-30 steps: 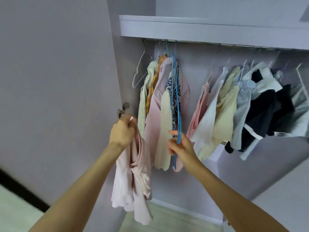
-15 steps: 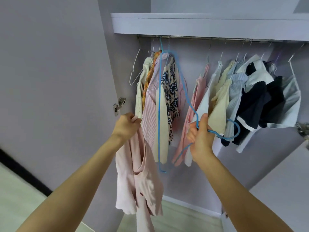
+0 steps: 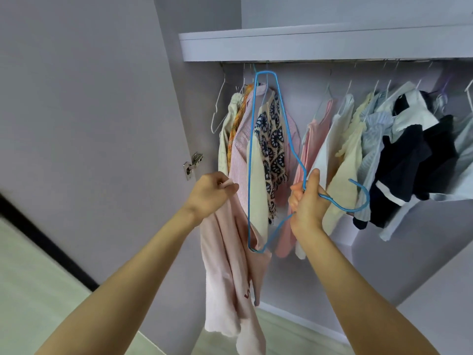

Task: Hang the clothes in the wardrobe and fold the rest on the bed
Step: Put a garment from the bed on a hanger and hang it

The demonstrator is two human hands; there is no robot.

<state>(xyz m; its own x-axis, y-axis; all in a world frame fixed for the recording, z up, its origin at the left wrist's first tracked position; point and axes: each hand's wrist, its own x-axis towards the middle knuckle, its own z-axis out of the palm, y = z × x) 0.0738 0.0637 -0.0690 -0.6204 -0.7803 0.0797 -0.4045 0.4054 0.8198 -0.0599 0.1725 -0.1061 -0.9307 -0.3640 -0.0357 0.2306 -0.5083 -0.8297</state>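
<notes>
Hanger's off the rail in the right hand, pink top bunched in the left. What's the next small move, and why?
Probably bring the blue hanger across and feed one end into the neck of the pink top. The right hand grips it at the neck, hook free, while the left hand only holds the top by its upper edge, not yet on any hanger.

The left hand (image 3: 210, 193) is gripping a garment (image 3: 230, 265) that is hanging straight down below its fingers (image 3: 229, 187). Just right of it, the right hand (image 3: 308, 201) is holding a hanger (image 3: 252, 160) turned on end, its hook sticking out right of those fingers (image 3: 297, 193). Behind and above both hands, hung clothes (image 3: 268, 139) are crowding the rail (image 3: 307, 63) under the shelf (image 3: 320, 44). A hinge (image 3: 193, 162) is sitting left of the left hand.
</notes>
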